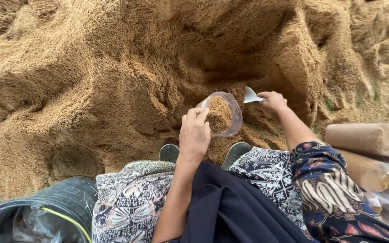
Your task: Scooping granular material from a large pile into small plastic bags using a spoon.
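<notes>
I sit facing a big heap of tan sawdust-like husk (113,81). My left hand (194,135) grips the rim of a clear plastic bag (230,118) that is partly filled with the same brown material. My right hand (273,101) holds a small white scoop (251,95) just above and to the right of the bag's mouth, close to a hollow dug into the heap. The scoop looks empty from here.
Several filled clear bags (368,155), packed into cylinders, lie stacked at the right. A black bucket (55,202) lined with dark plastic stands at the lower left. My grey shoe tips (169,152) rest at the foot of the heap, under the bag.
</notes>
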